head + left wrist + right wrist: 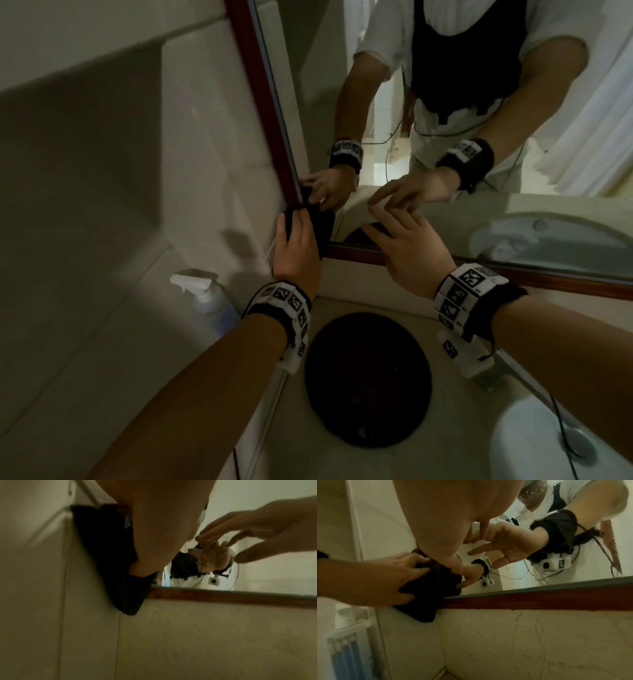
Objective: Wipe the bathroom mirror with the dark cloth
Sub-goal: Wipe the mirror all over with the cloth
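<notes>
Spray bottle (left) crowds corner; glass open.

Much of the crumpled dark cloth lies hidden under the left hand, whose palm side cannot be seen from the head view. In the left wrist view the left hand's fingertips vanish behind its own blurred bulk, and the red-brown wooden mirror frame runs off the picture's right edge. The right hand covers part of that frame's lower rail and a dark shape reflected beyond its fingertips, too obscured to identify. Below the left wrist, the label on the white trigger spray bottle with a blue body is too dim to read. The white basin beneath the right wrist is cut off at the bottom-right corner.
</notes>
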`<control>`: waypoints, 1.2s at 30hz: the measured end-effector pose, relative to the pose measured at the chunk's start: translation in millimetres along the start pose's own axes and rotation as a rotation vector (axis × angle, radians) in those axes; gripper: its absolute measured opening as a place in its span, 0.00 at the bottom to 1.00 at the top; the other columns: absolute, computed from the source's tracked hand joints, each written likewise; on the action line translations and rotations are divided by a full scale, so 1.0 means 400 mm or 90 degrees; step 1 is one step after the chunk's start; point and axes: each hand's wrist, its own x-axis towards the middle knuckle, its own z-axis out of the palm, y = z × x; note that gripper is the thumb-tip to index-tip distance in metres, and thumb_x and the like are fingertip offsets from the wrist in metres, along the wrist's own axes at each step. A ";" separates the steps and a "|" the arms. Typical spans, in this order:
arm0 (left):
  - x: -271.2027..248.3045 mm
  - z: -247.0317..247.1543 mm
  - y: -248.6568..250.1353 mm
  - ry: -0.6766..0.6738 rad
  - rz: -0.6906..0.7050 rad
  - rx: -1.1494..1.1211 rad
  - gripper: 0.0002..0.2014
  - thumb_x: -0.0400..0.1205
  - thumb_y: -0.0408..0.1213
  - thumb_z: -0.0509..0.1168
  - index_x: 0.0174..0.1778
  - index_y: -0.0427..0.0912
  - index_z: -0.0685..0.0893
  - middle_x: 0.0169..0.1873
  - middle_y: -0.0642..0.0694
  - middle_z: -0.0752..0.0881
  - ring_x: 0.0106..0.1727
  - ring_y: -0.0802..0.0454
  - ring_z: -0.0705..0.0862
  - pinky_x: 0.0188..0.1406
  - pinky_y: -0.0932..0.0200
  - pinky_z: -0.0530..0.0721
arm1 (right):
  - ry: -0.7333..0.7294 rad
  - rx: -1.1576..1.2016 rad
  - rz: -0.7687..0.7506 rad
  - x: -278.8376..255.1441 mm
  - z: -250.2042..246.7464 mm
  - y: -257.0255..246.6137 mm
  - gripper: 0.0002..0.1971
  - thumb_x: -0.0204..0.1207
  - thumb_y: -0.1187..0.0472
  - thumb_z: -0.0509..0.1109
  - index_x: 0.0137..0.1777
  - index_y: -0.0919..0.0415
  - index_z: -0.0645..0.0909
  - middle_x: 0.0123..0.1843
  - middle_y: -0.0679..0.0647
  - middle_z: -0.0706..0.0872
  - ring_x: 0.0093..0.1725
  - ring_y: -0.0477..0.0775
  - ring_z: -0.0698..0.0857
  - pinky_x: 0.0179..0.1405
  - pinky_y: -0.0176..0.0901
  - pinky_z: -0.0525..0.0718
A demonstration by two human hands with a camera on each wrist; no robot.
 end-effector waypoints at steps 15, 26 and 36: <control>-0.017 0.079 0.119 -0.056 -0.044 -0.373 0.32 0.85 0.39 0.59 0.84 0.39 0.57 0.85 0.38 0.53 0.83 0.38 0.55 0.83 0.38 0.49 | -0.089 0.086 0.064 -0.034 0.076 -0.008 0.34 0.72 0.63 0.69 0.81 0.60 0.69 0.70 0.60 0.76 0.58 0.65 0.78 0.50 0.55 0.80; -0.009 0.071 0.144 0.025 -0.130 -0.637 0.24 0.79 0.31 0.65 0.73 0.37 0.74 0.73 0.36 0.70 0.68 0.34 0.69 0.67 0.46 0.72 | -0.214 0.163 0.160 -0.046 0.108 -0.045 0.35 0.79 0.57 0.68 0.85 0.52 0.57 0.70 0.53 0.71 0.66 0.58 0.74 0.50 0.45 0.78; 0.000 0.041 0.189 0.026 -0.051 -0.777 0.21 0.82 0.29 0.58 0.72 0.42 0.78 0.70 0.41 0.70 0.69 0.41 0.65 0.69 0.52 0.71 | -0.248 0.397 0.369 -0.030 0.127 -0.060 0.32 0.79 0.53 0.72 0.80 0.48 0.61 0.57 0.53 0.86 0.51 0.57 0.86 0.41 0.47 0.83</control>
